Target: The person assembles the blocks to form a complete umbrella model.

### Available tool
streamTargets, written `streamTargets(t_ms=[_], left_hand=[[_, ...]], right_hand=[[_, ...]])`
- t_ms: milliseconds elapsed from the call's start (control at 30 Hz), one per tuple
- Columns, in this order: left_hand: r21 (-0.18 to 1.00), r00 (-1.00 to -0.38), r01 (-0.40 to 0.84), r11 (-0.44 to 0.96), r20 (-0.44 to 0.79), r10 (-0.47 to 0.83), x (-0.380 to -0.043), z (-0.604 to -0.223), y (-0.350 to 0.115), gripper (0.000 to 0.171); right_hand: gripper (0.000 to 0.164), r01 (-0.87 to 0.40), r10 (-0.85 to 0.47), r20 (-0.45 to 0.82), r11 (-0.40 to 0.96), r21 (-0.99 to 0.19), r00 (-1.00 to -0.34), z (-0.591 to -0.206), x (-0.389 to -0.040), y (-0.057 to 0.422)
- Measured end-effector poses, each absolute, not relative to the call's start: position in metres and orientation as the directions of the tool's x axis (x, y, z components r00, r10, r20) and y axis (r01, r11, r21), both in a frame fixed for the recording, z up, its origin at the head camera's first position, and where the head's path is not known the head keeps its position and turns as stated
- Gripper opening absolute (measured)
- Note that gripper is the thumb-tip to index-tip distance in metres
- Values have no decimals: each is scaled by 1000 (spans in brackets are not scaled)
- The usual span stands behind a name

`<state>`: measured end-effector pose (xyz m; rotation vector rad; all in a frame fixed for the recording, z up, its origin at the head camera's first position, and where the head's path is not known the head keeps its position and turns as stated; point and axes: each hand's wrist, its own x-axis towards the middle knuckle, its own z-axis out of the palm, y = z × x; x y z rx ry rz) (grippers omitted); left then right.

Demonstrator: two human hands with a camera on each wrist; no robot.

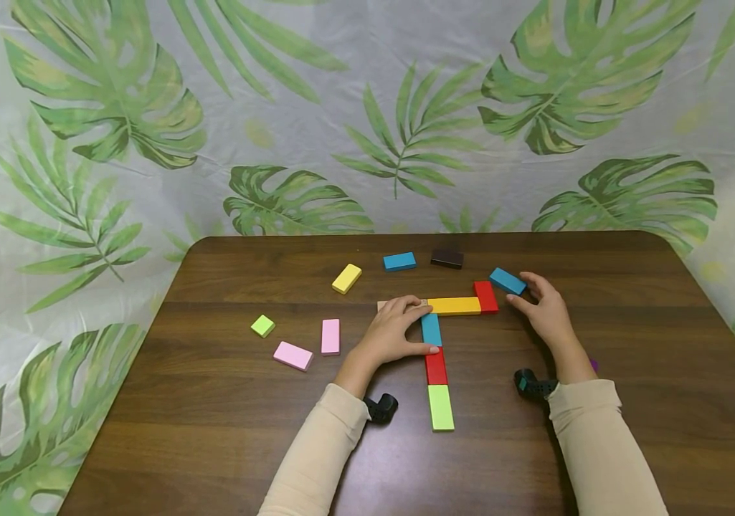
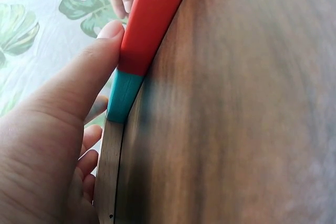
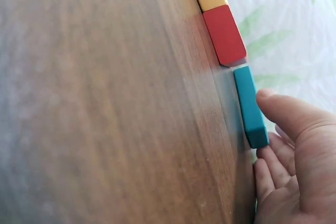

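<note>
On the brown table, flat coloured blocks form two joined rows. My left hand rests over the bend, its thumb at the seam between a blue block and a red block. Its other fingers cover much of a pale wooden block. A yellow block runs right to an upright red block. Beside that, a loose blue block lies slanted. My right hand is around its right end, thumb at the near side, fingers loosely bent beyond.
A light green block ends the near row. Along the back lie a blue block, a black block and a yellow block. Leftward are two pink blocks and a small green block. Something purple shows behind my right forearm.
</note>
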<state>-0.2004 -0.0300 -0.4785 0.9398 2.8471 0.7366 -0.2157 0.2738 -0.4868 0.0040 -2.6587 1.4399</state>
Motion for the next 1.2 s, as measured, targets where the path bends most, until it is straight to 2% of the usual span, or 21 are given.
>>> streamTargets(t_ms=[467,767,1200], left_hand=[[458,-815,545,702,89,573,-200,-478,-31,75],[446,-813,549,707,91,574,-201,-481,-30,75],[444,-810,559,700,113,575,-202,-482,-30,75]], right_hand=[[44,-20,61,84,680,-733,-995,-483,-218,272],[38,-40,78,123,671,-741,-989,-482,-219,269],[38,-95,84,201,667,-739,-976,-470,-223,256]])
